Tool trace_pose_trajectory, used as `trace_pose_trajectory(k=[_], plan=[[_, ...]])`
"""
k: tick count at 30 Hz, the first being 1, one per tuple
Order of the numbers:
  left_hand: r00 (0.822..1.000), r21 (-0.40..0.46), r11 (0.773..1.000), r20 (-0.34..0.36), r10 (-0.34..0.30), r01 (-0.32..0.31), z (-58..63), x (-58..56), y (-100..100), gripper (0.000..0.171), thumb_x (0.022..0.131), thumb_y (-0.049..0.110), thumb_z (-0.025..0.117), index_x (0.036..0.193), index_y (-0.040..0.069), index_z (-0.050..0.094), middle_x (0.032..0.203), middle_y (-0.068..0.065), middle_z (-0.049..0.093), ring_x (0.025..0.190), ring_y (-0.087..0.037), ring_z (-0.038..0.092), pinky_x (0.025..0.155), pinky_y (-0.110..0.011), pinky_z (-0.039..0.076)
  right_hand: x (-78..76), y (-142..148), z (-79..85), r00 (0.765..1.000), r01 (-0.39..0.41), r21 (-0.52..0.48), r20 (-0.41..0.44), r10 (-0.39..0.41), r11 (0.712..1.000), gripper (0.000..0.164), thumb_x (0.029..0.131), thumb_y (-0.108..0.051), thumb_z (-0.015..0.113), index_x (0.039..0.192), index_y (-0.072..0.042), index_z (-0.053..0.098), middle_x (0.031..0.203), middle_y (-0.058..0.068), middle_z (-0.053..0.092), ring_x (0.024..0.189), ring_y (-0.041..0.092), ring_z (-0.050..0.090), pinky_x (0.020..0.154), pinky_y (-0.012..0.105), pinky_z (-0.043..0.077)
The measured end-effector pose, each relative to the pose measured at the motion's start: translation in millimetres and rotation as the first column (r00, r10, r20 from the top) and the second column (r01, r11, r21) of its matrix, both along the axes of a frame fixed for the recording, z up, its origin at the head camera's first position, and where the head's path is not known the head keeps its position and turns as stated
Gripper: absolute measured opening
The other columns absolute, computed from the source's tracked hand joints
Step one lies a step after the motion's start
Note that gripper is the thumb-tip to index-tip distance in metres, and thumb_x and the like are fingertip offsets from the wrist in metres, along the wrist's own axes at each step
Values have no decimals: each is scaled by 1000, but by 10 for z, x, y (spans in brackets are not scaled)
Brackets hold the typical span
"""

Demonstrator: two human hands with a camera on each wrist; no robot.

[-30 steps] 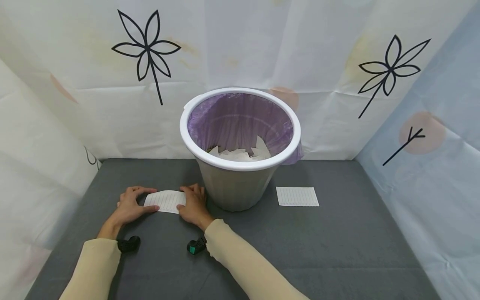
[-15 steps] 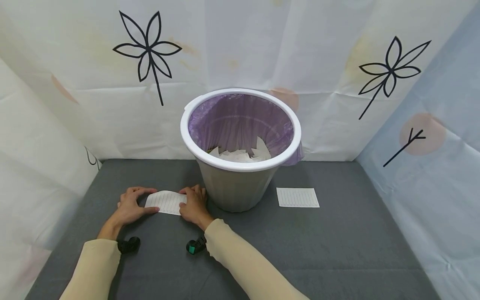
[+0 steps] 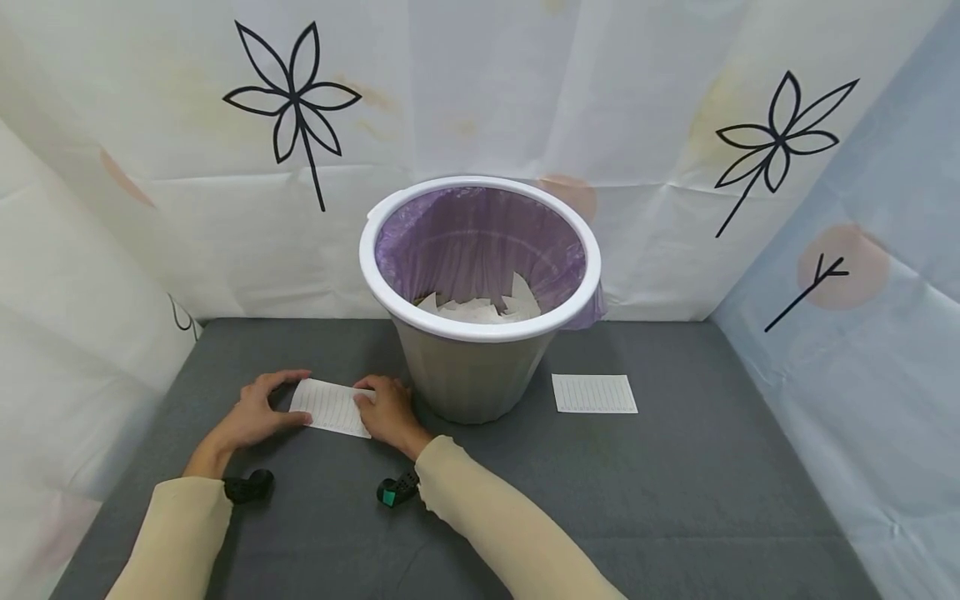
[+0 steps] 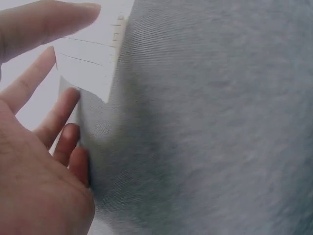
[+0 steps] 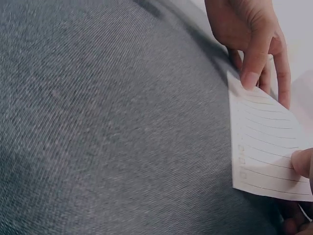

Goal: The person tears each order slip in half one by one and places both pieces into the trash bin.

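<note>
A small white lined paper slip point(image 3: 330, 408) is between both hands, left of the bin. My right hand point(image 3: 390, 415) pinches its right end, the thumb point(image 5: 301, 161) on top and fingers below. My left hand point(image 3: 253, 413) is at the other end. Its thumb point(image 4: 63, 22) lies over the slip near one corner, and its fingers stretch loosely along the short edge, apart from the thumb. Right of the bin, a second lined slip point(image 3: 595, 393) lies flat on the grey cloth.
Behind the hands stands a white bin point(image 3: 480, 332) with a purple liner point(image 3: 480, 225) and paper pieces point(image 3: 480, 312) inside. Grey cloth point(image 3: 675, 492) covers the table. Printed white curtains point(image 3: 645, 108) enclose the back and sides.
The slip has turned slightly, its right end coming nearer to me, and its bulge has flattened. My left hand has shifted a little left, its fingers looser; the right hand stays on the slip.
</note>
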State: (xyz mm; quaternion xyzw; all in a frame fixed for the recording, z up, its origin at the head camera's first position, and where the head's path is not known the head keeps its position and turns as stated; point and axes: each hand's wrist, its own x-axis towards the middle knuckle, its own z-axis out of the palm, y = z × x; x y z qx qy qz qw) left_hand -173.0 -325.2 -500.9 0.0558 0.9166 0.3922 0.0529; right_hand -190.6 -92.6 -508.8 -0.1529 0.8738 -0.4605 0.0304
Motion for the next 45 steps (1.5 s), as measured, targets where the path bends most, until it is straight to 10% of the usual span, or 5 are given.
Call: trace_pose_trajectory(k=[4,8,29,45], plan=[[1000,55,998,-17,-14,15,73,-34,1,53,89,19,81,132,-3,60,128,-26,60,111,-35,57,89,-44,48,-17,-11,54,998,-18,-48,57,21,999,13,99,-12,65,106,-10,76,99,-3,71,88,6,59,84,25,43],[1000,90,996,-24,-9,12,137,-43,13,33,92,20,77,115,-2,69,103,-14,67,79,-16,58,63,-28,47,9,-21,157,997,-51,-73,58,56,996,11,99,-14,66,103,-11,76,95,-6,71,79,1,56,73,18,46],[980,172,967,-104,-172,188,681,160,225,12,95,16,73,105,12,80,95,-1,75,61,-18,54,53,-30,44,308,373,713,968,-215,-88,-154,200,973,12,100,-17,66,99,-11,76,93,-5,73,76,-5,59,67,12,46],[842,332,777,-288,-456,535,1039,285,745,22,91,-8,69,100,8,79,93,-6,75,77,-20,68,64,-31,54,562,1038,937,913,-333,-139,-297,281,933,11,99,-17,67,100,-10,76,92,-3,72,72,0,57,62,16,46]])
